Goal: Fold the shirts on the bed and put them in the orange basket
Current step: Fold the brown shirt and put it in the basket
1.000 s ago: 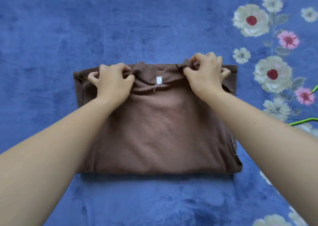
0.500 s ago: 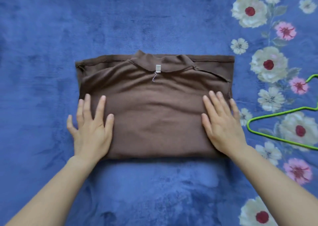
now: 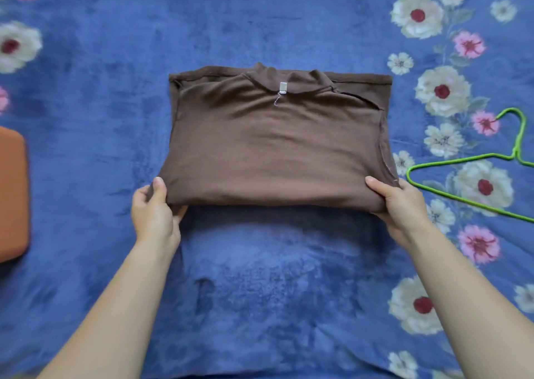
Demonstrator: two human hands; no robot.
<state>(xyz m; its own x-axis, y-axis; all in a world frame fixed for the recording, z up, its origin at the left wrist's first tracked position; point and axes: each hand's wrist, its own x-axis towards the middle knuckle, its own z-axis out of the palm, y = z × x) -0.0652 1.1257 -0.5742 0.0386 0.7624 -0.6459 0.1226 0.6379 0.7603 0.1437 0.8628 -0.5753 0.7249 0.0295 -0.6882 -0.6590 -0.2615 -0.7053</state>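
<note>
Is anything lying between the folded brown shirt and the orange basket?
Nothing visible. Only blue blanket separates the brown shirt from the orange basket at the left edge; the green hanger lies on the opposite side.

a green wire hanger (image 3: pixel 515 151) lies flat at the right edge of the frame, on a blue plush blanket (image 3: pixel 260 17) printed with white and pink flowers along both sides.

Bed (image 3: pixel 260 292): covered in blue plush blanket, white and pink flowers printed along its left and right sides.
- Brown shirt (image 3: pixel 274 147): folded, lay at centre, collar to the far side, small white tag (image 3: pixel 282 87) showing.
- Green wire hanger (image 3: pixel 515 154): lay flat at right, near the shirt.
- Orange basket (image 3: pixel 13 193): at left edge, partly in view, well apart from the shirt.
</note>
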